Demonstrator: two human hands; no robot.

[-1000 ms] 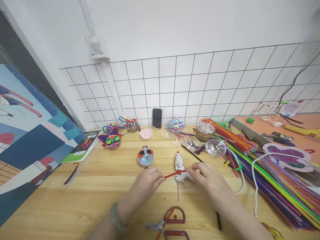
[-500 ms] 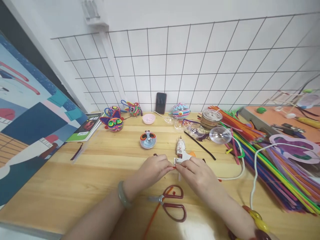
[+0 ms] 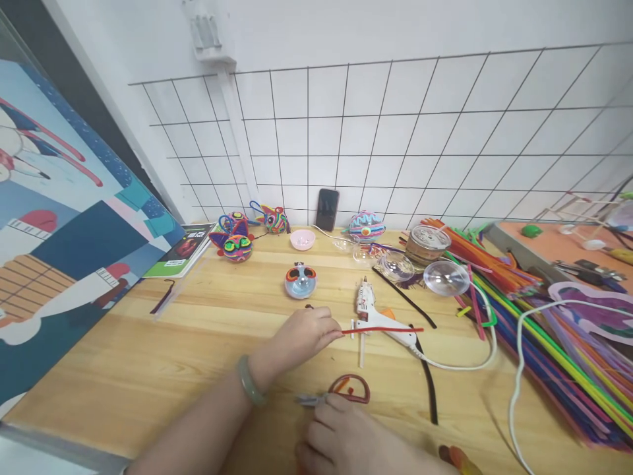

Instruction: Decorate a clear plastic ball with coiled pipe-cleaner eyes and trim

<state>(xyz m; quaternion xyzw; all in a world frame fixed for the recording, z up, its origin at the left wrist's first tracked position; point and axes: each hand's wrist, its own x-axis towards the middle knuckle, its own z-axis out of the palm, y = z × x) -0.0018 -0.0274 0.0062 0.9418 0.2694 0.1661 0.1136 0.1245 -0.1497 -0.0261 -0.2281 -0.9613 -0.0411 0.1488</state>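
My left hand [image 3: 301, 336] pinches one end of a red pipe cleaner [image 3: 386, 329], which stretches out to the right across the glue gun. My right hand [image 3: 341, 432] is lower down, fingers curled over the scissors [image 3: 363, 379]. It covers their lower handle; the upper dark-red loop and part of the blades still show. Whether the fingers grip the scissors or the orange strand beneath is hidden. The white glue gun [image 3: 368, 307] lies on its side past the left fingertips. A clear ball with orange-and-black eye rings [image 3: 301, 284] sits beyond the left hand.
Pipe cleaners of many colours [image 3: 544, 356] lie in bundles at right, crossed by a white cord [image 3: 517, 369]. Clear plastic domes [image 3: 446, 277] and a round tub [image 3: 428, 243] stand at the back right. A phone [image 3: 327, 210] leans on the wall; a pink bowl [image 3: 302, 240] is nearby.
My right hand has let go of the red pipe cleaner and come down and left onto the scissors. The left hand still holds the strand. A black pipe cleaner at right is now uncovered.
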